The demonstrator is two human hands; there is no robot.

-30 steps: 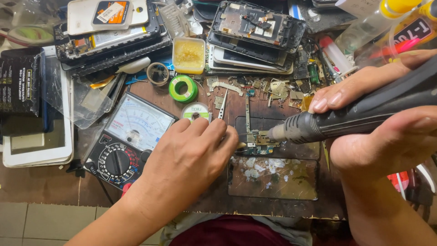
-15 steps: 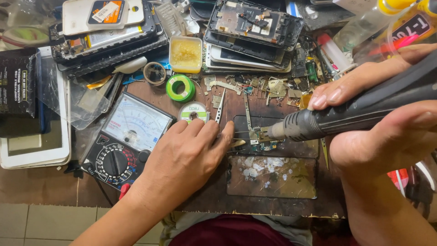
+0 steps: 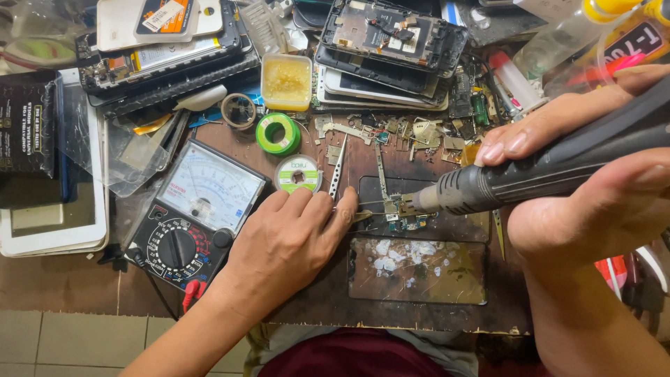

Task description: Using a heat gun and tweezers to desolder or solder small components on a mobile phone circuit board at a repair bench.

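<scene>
Right hand: right hand (image 3: 593, 188) at the right of the frame, fingers wrapped tight around the dark handle of a hot-air tool (image 3: 530, 174); thumb below, forefinger laid along the top.
Tool: lies nearly level, slanting slightly down to the left; its metal nozzle ends just over a small circuit board (image 3: 403, 215) at the centre of the frame.
Left hand: left hand (image 3: 289, 241) at centre-left, palm down, fingers bunched together and pinching thin tweezers (image 3: 363, 216) whose tips reach right toward the board; whether the tips touch it cannot be told.
Board: rests on a dark mat (image 3: 453, 227) on the brown wooden surface (image 3: 84, 286), between the two hands.
Below the board: cracked dark glass panel (image 3: 417, 269), dotted with pale blobs, lying flat.
Left of the hand: analogue multimeter (image 3: 192, 216) with white dial face and black knob, tilted, just beside the left wrist.
Above the hand: white solder reel (image 3: 298, 174) just beside the knuckles; green reel (image 3: 278, 133) farther up; a second pair of tweezers (image 3: 338, 167) lying beside them.
Top centre: yellow tub of paste (image 3: 286, 80), with stacked opened phones (image 3: 387, 42) to its right.
Top left: more phone bodies (image 3: 167, 56) piled at a slant.
Far left: white tablet (image 3: 52, 216) under a black packet.
</scene>
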